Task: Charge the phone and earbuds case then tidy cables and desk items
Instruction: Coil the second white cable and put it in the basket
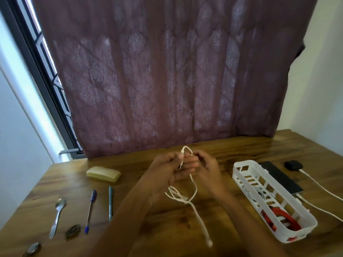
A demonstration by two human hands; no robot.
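Both hands are raised together over the middle of the brown wooden desk (232, 145), working one thin white cable (193, 184).

Left hand (167, 169): fingers partly curled, thumb pressing the cable against them.

Right hand (206, 167): fingers curled in, pinching the same cable near its top loop. The loop stands up just above the knuckles.

Where the two hands meet the fingers overlap, and I cannot sort out which finger belongs to which hand.

Below the hands the cable hangs in a loose tangle. One end trails toward the near edge of the desk; its plug is blurred.

Right of the hands is a white slotted plastic basket (239, 167), long and narrow. It holds a coiled red cable (278, 217) at its near end and a pale coil further back, hard to make out through the slots.

A flat black phone (278, 176) lies just beside the basket's far side. A small black earbuds case (293, 165) lies beyond the phone. Each has one of the white charging leads (315, 184) at its end; both leads are cut off at the right edge.

Left of the hands, from back to front:
- an oblong cream case (103, 173)
- a teal pen (110, 203)
- a blue-capped clear pen (91, 210)
- a metal spoon (57, 217)
- a small dark metal object (72, 231), kind unclear
- a round metallic piece (32, 249), cropped at the bottom corner

A mauve patterned curtain (148, 71) hangs behind the desk.
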